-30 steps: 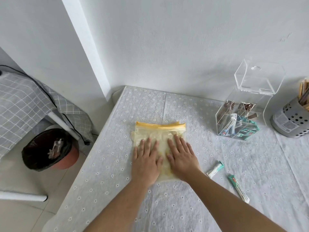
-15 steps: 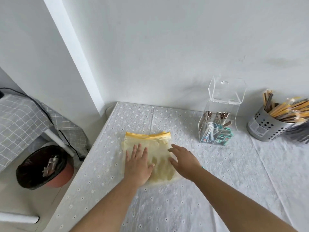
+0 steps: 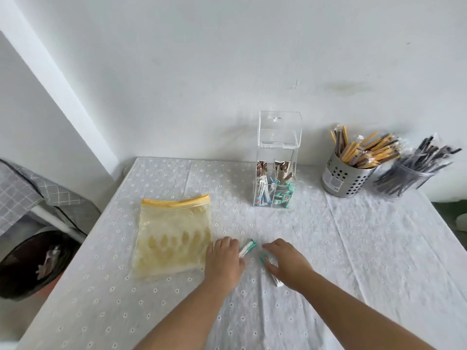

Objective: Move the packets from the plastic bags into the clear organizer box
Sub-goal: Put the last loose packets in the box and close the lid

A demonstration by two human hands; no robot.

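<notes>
A flat plastic bag (image 3: 174, 233) with a yellow zip strip lies on the tablecloth, left of my hands. The clear organizer box (image 3: 276, 137) stands by the wall with its lid raised and holds several packets. My left hand (image 3: 223, 261) sits just right of the bag and pinches the near end of a white-and-green packet (image 3: 249, 247) lying on the cloth. My right hand (image 3: 288, 263) covers a green packet (image 3: 265, 258), with thumb and fingers curled on either side of it.
The table (image 3: 353, 248) has a white flowered cloth. A perforated metal cup (image 3: 343, 176) of wrapped sticks and a clear cup (image 3: 409, 175) of dark sticks stand at the back right. A bin (image 3: 27, 263) with a black liner is on the floor at the left.
Both hands left the flattened bag and moved right to the two packets on the cloth. The camera view swung right and up.
</notes>
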